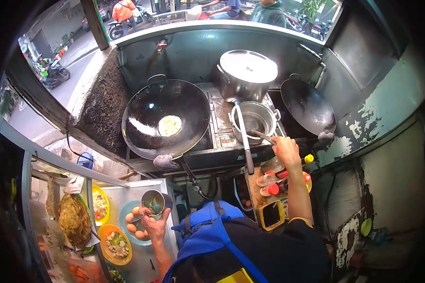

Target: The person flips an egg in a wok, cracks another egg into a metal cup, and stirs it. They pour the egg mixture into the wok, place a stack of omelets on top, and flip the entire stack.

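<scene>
My left hand (pixel 154 222) grips a metal cup (pixel 163 200) with some greenish, wet contents, above a blue plate (pixel 141 240) of brown eggs (pixel 131 228). My right hand (pixel 286 150) is closed on the handle of a utensil (pixel 264 137), whose far end reaches into an open metal pot (pixel 271 123); its head is hard to make out. A long-handled tool (pixel 243 132) lies across that pot's rim, apart from my right hand. In the large wok (pixel 189 108) to the left sits a round, pale yellow egg (pixel 170 126).
A lidded stockpot (pixel 243 89) stands behind the open pot, and a second wok (pixel 309 106) tilts at the right. Red-capped bottles (pixel 269 190) and a yellow-rimmed container (pixel 272 215) are beside my right forearm. Food plates (pixel 114 244) line the left counter.
</scene>
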